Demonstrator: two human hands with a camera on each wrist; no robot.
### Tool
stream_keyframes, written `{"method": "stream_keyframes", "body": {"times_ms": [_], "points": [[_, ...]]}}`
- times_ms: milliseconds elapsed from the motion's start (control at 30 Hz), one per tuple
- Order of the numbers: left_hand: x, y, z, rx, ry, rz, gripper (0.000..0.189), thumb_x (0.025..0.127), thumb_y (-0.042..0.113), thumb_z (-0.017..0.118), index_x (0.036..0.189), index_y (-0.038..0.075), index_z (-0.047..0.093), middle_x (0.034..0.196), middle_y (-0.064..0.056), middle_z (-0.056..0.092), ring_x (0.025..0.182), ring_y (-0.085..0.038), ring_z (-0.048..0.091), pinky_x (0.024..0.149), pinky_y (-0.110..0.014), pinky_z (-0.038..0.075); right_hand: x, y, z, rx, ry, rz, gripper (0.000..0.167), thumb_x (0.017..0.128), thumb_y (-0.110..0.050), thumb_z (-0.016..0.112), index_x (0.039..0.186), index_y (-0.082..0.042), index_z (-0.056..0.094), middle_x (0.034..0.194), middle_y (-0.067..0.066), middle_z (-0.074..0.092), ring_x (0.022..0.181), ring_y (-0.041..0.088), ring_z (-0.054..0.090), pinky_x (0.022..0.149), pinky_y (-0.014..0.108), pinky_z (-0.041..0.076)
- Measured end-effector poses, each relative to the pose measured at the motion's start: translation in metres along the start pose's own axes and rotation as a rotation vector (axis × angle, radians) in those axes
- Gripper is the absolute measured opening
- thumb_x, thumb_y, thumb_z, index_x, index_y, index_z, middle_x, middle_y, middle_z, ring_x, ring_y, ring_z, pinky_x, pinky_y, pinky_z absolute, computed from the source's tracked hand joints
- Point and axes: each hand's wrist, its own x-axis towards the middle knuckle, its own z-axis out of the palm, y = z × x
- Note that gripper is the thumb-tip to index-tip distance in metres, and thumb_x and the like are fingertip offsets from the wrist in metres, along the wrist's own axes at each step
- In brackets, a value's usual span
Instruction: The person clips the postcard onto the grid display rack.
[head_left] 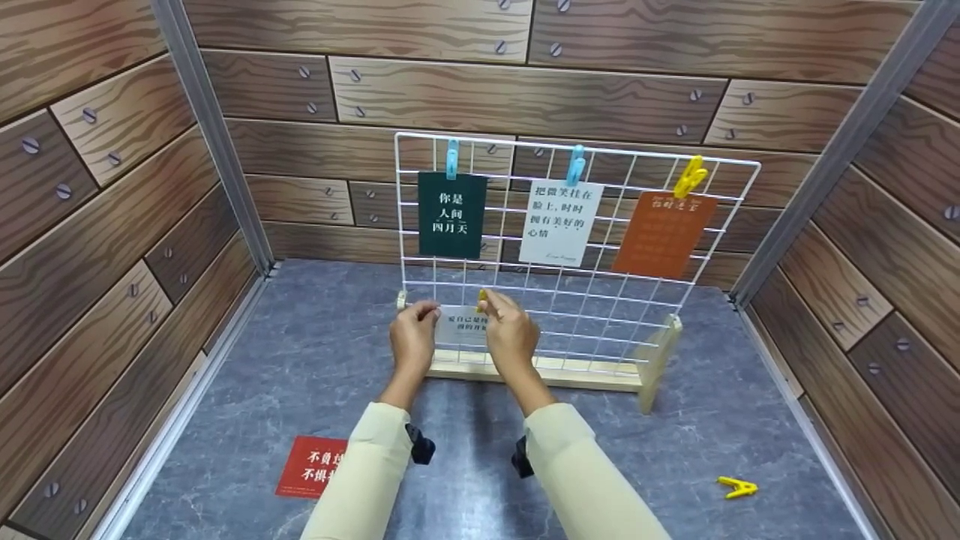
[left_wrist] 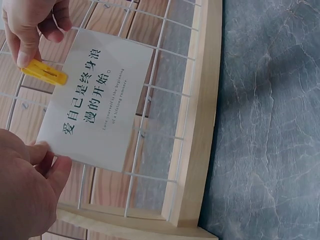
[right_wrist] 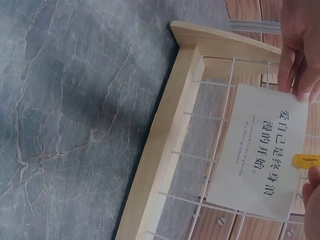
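Note:
A white card with printed characters (left_wrist: 132, 80) lies against the lower left of a white wire grid (head_left: 559, 281). My left hand (head_left: 414, 337) pinches the card's left edge between thumb and fingers. In my right hand (head_left: 513, 330) is a yellow clothespin (left_wrist: 45, 73), held by thumb and finger. The clothespin's tip overlaps the card's upper edge, midway along it, as both wrist views show. Whether its grip includes a wire cannot be made out. From the head view, the right hand covers the right part of the card.
Above hang a dark green card (head_left: 450, 244) and a white card (head_left: 551, 244) on blue clothespins, and an orange card (head_left: 652, 244) on a yellow one. The grid stands in a wooden base (head_left: 570, 377). A red card (head_left: 300, 469) and a loose yellow clothespin (head_left: 739, 488) lie on the grey surface.

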Motion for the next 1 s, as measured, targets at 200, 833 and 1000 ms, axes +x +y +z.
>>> {"method": "stream_keyframes", "body": {"times_ms": [200, 833, 1000], "points": [[-0.0004, 0.0002, -0.0004, -0.020, 0.007, -0.022, 0.007, 0.089, 0.008, 0.073, 0.093, 0.007, 0.078, 0.092, -0.007, 0.077, 0.084, -0.022, 0.069, 0.078, -0.037, 0.055, -0.0009, -0.0028, 0.0018, -0.045, 0.020, -0.022, 0.027, 0.089, -0.024, 0.073, 0.112, -0.012, 0.077, 0.101, 0.004, 0.078, 0.088, 0.028, 0.076, 0.063, 0.047, 0.055], [-0.0004, 0.0005, 0.0002, 0.006, 0.013, -0.040, 0.005, 0.089, 0.010, 0.073, 0.091, 0.007, 0.076, 0.090, -0.007, 0.075, 0.085, -0.022, 0.068, 0.078, -0.038, 0.053, 0.0002, -0.0102, 0.0001, -0.122, 0.045, 0.003, 0.013, 0.091, -0.026, 0.072, 0.096, -0.016, 0.080, 0.077, 0.000, 0.075, 0.068, 0.032, 0.072, 0.053, 0.049, 0.051], [-0.0017, 0.0000, 0.0016, 0.016, 0.016, -0.035, 0.005, 0.090, 0.011, 0.073, 0.091, 0.007, 0.075, 0.089, -0.007, 0.074, 0.084, -0.023, 0.067, 0.078, -0.039, 0.053, 0.0011, -0.0089, -0.0033, -0.129, -0.016, 0.047, 0.017, 0.093, -0.030, 0.069, 0.102, -0.019, 0.080, 0.081, -0.002, 0.076, 0.071, 0.029, 0.073, 0.055, 0.049, 0.051]]}}
